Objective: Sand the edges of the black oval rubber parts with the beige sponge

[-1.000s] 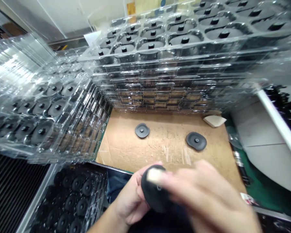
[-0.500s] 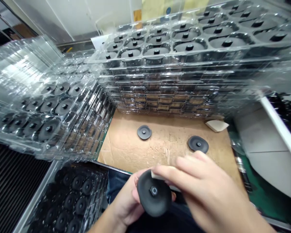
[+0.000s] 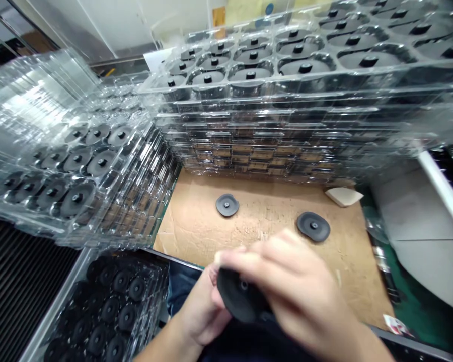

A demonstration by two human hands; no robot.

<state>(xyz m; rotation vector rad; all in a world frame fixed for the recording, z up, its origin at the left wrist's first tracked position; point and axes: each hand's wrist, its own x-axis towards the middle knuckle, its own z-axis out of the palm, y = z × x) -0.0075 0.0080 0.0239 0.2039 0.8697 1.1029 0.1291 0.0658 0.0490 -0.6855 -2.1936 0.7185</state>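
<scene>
Our left hand [image 3: 203, 312] pinches the black disc [image 3: 234, 297], which could slip if our right hand [image 3: 296, 284], whose grip we cannot tell, pushes hard.

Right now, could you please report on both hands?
Left hand holds black hubbed disc. Right hand across it, hiding part. Two similar discs on cardboard.

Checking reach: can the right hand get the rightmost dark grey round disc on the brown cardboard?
Probably yes: only cardboard shows between the right hand and that disc, though it's over another disc.
</scene>
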